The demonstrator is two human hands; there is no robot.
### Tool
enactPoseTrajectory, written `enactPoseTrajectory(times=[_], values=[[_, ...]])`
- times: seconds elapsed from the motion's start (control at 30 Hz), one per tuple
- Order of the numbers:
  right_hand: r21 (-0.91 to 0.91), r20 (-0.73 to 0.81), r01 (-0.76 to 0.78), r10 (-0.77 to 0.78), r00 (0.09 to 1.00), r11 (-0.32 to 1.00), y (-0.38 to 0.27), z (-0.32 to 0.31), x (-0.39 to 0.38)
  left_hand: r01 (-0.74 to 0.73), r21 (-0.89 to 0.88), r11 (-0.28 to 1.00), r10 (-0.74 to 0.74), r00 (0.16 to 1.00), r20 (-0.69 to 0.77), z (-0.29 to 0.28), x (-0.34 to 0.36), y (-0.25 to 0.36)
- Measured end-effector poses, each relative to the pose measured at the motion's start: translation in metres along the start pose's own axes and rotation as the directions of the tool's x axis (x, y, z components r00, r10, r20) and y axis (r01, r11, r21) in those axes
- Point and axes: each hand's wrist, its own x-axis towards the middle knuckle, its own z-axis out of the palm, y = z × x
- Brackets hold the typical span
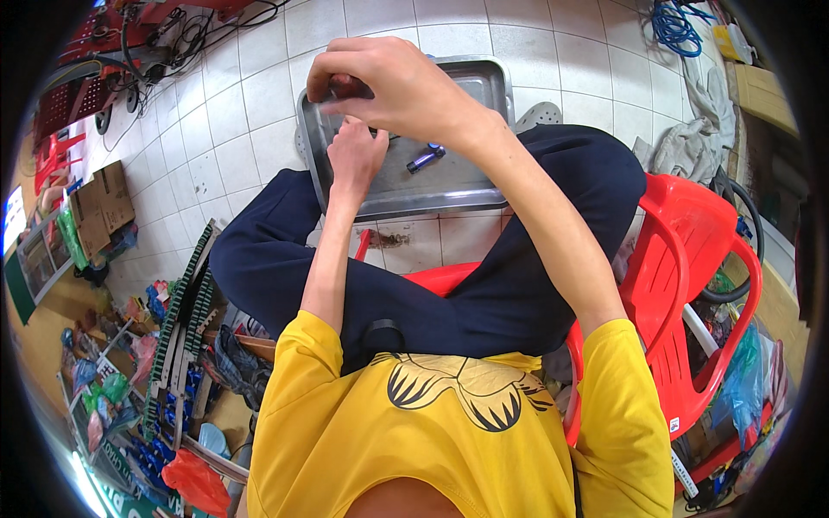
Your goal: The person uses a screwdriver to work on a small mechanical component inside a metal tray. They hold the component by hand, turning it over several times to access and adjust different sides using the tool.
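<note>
A grey metal tray (503, 104) sits between my bent legs. Over its upper left part, my right hand (380, 86) is closed with its fingers curled round a small dark reddish thing (345, 85), too hidden to identify. Just below it, my left hand (354, 151) is closed, fingertips curled inward beside my right hand; what they hold, if anything, is hidden. A small purple cylindrical object (421, 160) lies on the tray, right of my left hand.
Red plastic chairs (669, 319) stand at the right. Cardboard (99, 211), bags and assorted clutter (181, 475) line the left. A red rack with cables (91, 86) is at upper left. A coiled blue hose (678, 26) and crumpled cloth (691, 147) lie at upper right, on the tiled floor.
</note>
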Motion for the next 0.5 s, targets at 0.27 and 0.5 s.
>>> enactPoseTrajectory(times=[0.27, 0.5], values=[[-0.050, -0.099, -0.073, 0.068, 0.993, 0.996, 0.007, -0.002, -0.001, 0.085, 0.000, 0.996, -0.085, 0.996, 0.004, -0.003, 0.002, 0.003], [-0.064, -0.131, -0.037, 0.028, 0.991, 0.997, 0.004, 0.001, 0.001, 0.065, 0.027, 0.998, -0.064, 0.998, -0.023, -0.001, 0.003, -0.002]])
